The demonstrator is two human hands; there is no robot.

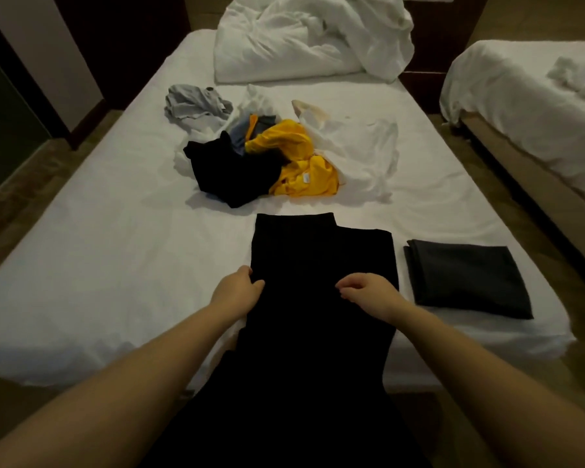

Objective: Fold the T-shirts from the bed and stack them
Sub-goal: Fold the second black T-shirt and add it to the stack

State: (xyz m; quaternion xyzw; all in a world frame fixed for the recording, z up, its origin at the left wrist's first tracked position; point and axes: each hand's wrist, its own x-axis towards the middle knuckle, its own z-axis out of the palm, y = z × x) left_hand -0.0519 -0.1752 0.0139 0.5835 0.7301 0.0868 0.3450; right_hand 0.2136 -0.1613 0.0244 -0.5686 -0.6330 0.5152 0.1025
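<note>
The black shirt [321, 265] lies flat on the bed [98, 265] straight ahead of the person, folded into a long narrow strip whose long axis runs directly away from the body, its near end hanging off the bed edge toward the person and its far end reaching toward the pile [267, 157]. Both hands sit about midway along that strip: the left hand [240, 288] pinches the left edge, thumb over the cloth and fingers seemingly curled under it, and the right hand [362, 292] rests on the cloth just inside the right edge with its fingers bunched as if nipping a bit of fabric. So each hand is closed on the shirt, neither one nearer than the other, and the two are level across the strip. To my eye the next fold is a crosswise one, bringing one end along the long axis over the other. The folded shirt [466, 278], dark grey, lies just to the right of the strip, nearer the right hand, apart from it, and marks where the stack begins. No box or basket is in view; the unfolded pile of yellow, black, grey and white clothes lies loose on the sheet beyond the strip.
</note>
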